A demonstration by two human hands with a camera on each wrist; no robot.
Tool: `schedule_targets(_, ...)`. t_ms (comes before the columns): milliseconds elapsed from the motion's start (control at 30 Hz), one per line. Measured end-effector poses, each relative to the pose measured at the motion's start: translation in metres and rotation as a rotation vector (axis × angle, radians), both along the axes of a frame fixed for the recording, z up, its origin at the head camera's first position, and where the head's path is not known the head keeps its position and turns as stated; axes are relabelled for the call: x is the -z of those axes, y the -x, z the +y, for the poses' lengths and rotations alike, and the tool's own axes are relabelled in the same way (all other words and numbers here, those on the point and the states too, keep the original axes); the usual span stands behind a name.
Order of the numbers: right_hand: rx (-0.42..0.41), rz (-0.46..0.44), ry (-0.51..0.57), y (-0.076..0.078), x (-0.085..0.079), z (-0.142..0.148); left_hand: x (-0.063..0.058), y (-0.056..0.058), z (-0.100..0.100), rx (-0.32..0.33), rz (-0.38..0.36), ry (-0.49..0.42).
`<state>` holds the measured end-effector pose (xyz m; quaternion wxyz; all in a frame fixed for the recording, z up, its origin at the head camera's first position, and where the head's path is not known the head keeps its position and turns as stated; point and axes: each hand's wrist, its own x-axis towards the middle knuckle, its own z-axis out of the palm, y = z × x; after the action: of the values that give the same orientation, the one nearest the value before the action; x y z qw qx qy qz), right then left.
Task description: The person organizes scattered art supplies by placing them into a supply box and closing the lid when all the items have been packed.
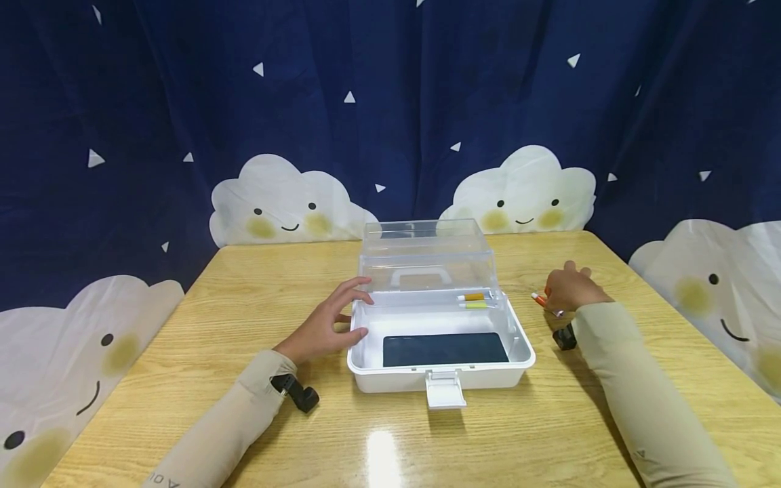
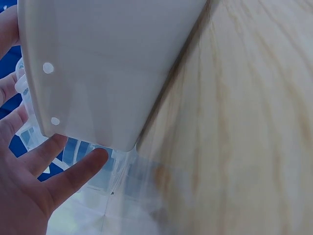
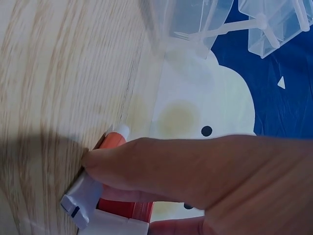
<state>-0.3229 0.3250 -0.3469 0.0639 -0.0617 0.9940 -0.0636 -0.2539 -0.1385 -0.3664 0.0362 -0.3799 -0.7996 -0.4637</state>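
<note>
A white plastic storage box [image 1: 390,381] stands on the table with its clear lid [image 1: 427,271] raised. My left hand [image 1: 329,322] touches the box's left end, its fingers spread along the rim; the left wrist view shows this hand [image 2: 46,171] beside the white wall. Inside the box lie an ochre paint tube [image 1: 471,297] and a lime paint tube [image 1: 476,305]. Right of the box, my right hand [image 1: 570,288] pinches an orange paint tube [image 3: 113,140] with a white cap. Under the thumb in the right wrist view, a red tube [image 3: 124,208] is partly covered.
A dark rectangle [image 1: 445,349] shows on the box floor. The white front latch [image 1: 444,392] hangs down over the wooden table [image 1: 293,278]. Behind the table hangs a dark blue curtain [image 1: 390,102] with white clouds.
</note>
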Motion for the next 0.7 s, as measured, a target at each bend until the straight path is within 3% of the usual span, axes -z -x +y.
schedule_targets(367,0.04,-0.006,-0.003,0.0018,0.0021,-0.0022,-0.001,0.0,-0.0006,0.0,0.003,0.004)
schedule_targets(700,0.022,-0.007,-0.048,0.0041,0.003,-0.001,-0.0015,-0.0002,-0.0007,0.0,0.01,0.008)
